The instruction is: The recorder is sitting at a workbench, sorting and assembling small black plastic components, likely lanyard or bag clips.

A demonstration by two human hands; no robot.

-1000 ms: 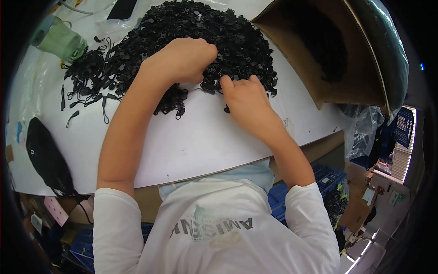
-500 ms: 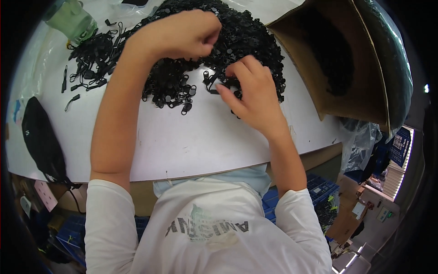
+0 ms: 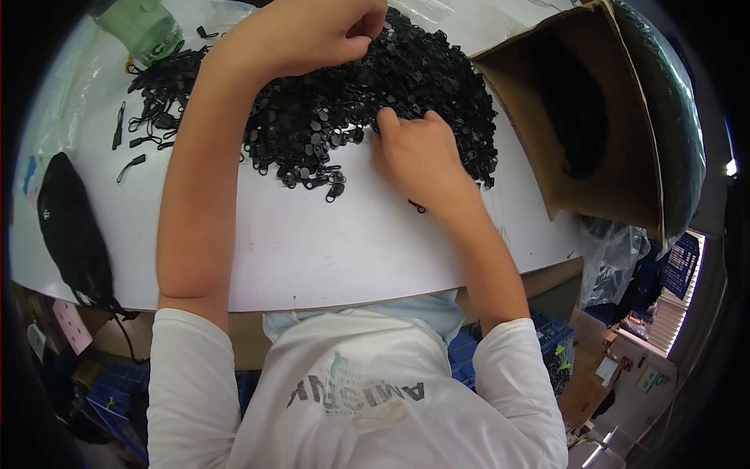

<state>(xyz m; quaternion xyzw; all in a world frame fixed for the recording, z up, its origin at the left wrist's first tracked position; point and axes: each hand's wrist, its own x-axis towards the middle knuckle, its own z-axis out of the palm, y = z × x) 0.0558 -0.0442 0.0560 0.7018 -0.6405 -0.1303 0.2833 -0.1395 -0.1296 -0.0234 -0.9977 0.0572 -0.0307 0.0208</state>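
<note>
A broad heap of small black zipper sliders covers the far middle of the white table. My left hand is curled above the heap's far part, at the picture's top edge; whatever its fingers may hold is hidden. My right hand lies at the near edge of the heap with the fingers bent inward, their tips hidden behind the hand. One loose slider lies beside its wrist. To the left, black zipper pulls with cord loops form a looser pile, a few lying singly.
A greenish clear container stands at the far left. Nearer on that side lies a black pouch-like item with a cord. On the right an open cardboard box rests on its side, a clear plastic bag hanging below it.
My left hand has moved farther away, toward the top edge. My right hand has closed from a spread grasp, and the looped pull beside its thumb no longer shows.
</note>
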